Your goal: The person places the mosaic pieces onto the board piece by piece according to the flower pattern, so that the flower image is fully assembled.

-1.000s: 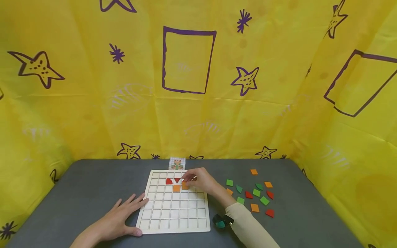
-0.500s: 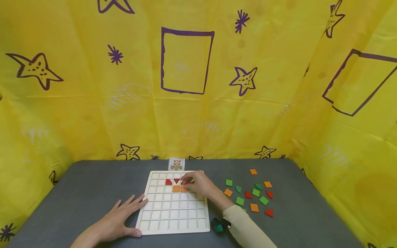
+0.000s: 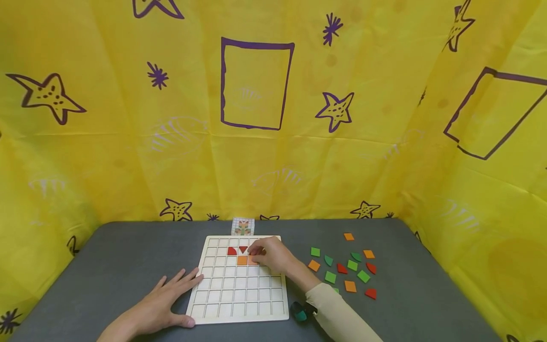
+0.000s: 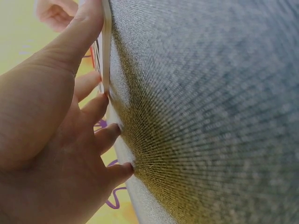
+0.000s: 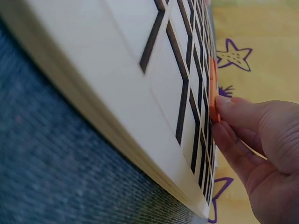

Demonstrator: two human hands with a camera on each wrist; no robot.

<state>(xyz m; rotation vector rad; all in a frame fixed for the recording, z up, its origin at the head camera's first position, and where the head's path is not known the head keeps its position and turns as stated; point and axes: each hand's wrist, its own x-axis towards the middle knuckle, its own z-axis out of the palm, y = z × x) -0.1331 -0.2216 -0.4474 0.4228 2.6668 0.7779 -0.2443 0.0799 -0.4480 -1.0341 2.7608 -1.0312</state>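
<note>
A white gridded board (image 3: pixel 239 320) lies on the grey table. My left hand (image 3: pixel 160 304) rests at its left edge with fingers spread, the thumb near the front left corner. My right hand (image 3: pixel 273 256) reaches over the upper rows, thumb and fingertips pinching an orange square tile (image 5: pixel 213 107) that sits in or on a cell. In the head view those fingers partly cover this tile and a red piece (image 3: pixel 252 252) behind it. Left of them, on the board, are another orange square tile (image 3: pixel 242 260), a red triangle (image 3: pixel 243 249) and a red quarter-round tile (image 3: pixel 232 251).
A small pattern card (image 3: pixel 243 226) lies behind the board. Several loose tiles are scattered to the right, among them a green square (image 3: pixel 330 277), a red quarter-round (image 3: pixel 371 293) and an orange square (image 3: pixel 350 286). A yellow patterned cloth (image 3: pixel 256 166) stands behind the table.
The right hand's fingers have lowered onto the orange tile, which now lines up beside the other orange square. The left hand stays on the board's edge. The head view shifted slightly.
</note>
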